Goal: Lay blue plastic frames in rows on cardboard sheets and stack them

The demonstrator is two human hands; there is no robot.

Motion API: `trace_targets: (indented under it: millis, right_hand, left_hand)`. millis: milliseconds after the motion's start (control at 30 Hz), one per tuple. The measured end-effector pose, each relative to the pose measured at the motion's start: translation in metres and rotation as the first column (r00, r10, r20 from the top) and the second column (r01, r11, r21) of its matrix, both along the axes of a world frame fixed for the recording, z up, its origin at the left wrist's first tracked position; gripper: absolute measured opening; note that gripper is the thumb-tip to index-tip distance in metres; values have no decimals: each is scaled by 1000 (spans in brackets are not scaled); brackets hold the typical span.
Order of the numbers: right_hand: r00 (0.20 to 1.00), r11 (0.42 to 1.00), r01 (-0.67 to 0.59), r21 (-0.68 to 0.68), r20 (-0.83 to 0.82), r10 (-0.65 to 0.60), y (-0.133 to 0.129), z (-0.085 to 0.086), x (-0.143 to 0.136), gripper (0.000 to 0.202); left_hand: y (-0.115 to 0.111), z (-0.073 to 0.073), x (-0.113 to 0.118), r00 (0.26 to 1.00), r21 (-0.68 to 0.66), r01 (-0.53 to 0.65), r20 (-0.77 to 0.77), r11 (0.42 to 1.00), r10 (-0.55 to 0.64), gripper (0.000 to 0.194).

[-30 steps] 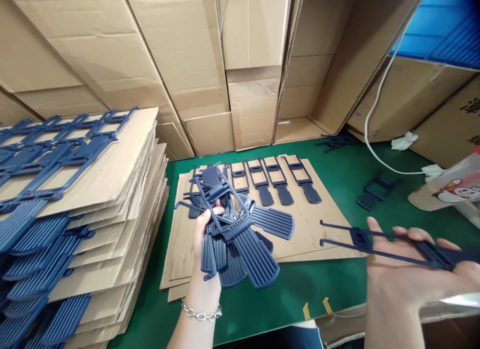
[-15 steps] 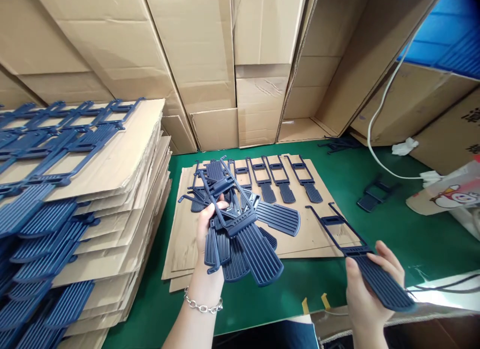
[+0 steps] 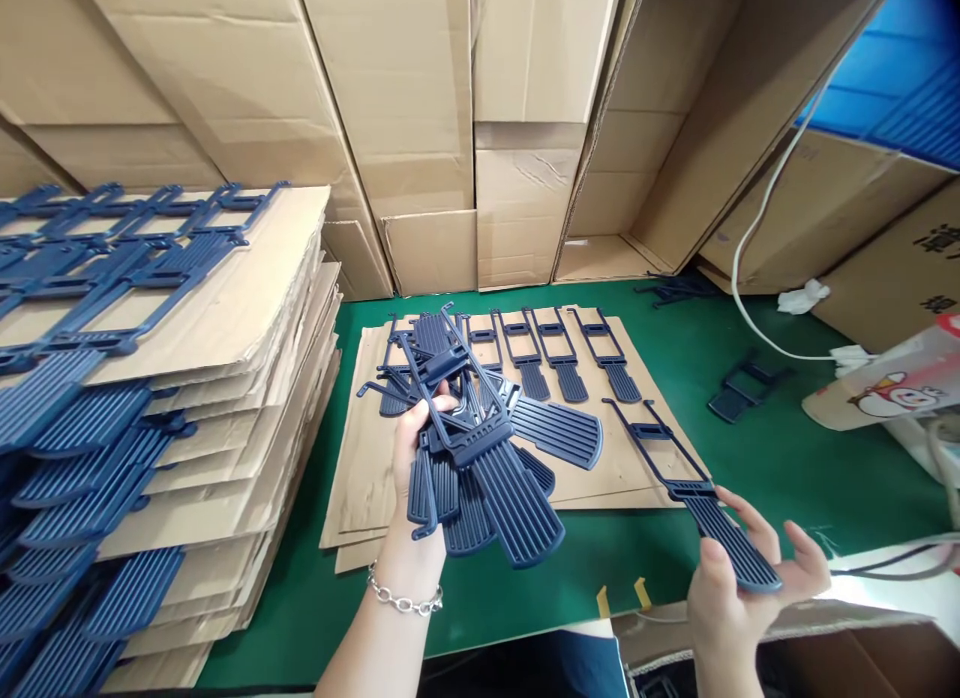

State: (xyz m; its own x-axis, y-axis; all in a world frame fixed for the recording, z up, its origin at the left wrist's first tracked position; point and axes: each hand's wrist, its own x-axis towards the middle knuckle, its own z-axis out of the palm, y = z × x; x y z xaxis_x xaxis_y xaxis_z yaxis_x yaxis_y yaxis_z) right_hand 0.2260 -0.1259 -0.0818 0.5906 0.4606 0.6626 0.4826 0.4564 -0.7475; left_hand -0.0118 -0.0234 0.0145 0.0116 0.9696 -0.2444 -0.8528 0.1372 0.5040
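Left hand point(image 3: 415, 448) is closed around a fanned bundle point(image 3: 480, 468) of dark blue ribbed plastic parts, held upright above the near edge of a cardboard sheet point(image 3: 360, 488) lying on the green table point(image 3: 787, 468). Right hand point(image 3: 739, 588) pinches the ribbed paddle end of a single part point(image 3: 694, 493) between thumb and fingers, its open frame end reaching out over the sheet's right corner. Further parts lie in a row point(image 3: 555, 353) along the sheet's far side, a stack point(image 3: 187, 378) of loaded cardboard layers stands at left, and a loose part point(image 3: 739, 390) lies on the table at right.
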Motion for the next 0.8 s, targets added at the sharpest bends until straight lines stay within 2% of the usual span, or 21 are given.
trace_targets:
  millis: [133, 200, 300, 367, 433, 500, 567, 700, 800]
  right_hand:
    - [997, 986, 9, -166, -78, -22, -4, 1, -4, 62]
    - [986, 968, 55, -244, -140, -92, -5, 3, -8, 64]
    - [966, 933, 132, -335, -166, -197, -5, 8, -11, 56]
    - [959, 872, 206, -443, -87, -271, -5, 10, -10, 50]
    - [947, 773, 280, -570, 32, -319, -5, 12, -6, 50]
    - [941, 673, 314, -670, 124, -315, -6, 12, -1, 53]
    - [942, 627, 328, -707, 193, -276, -5, 10, 5, 54]
    - [894, 622, 418, -663, 422, -150, -1, 2, 10, 53]
    - [827, 664, 458, -591, 556, -76, 0, -4, 7, 54]
  left_hand:
    - [2, -3, -1, 1000, 8, 9, 14, 1000, -9, 28]
    - [4, -4, -1, 999, 14, 24, 36, 1000, -24, 29]
    - [5, -6, -1, 992, 27, 50, 118, 998, -53, 32]
    - [4, -6, -1, 993, 24, 44, 112, 999, -47, 30]
    - [3, -6, 0, 999, 19, 20, 48, 1000, -21, 27]
    - [2, -5, 0, 1000, 15, -1, -14, 1000, 1, 26]
    - [1, -4, 1, 999, -2, -10, -47, 1000, 9, 27]
    - [2, -4, 1, 999, 6, 36, 32, 999, -37, 28]
    - [4, -5, 0, 992, 28, 78, 95, 997, -80, 31]
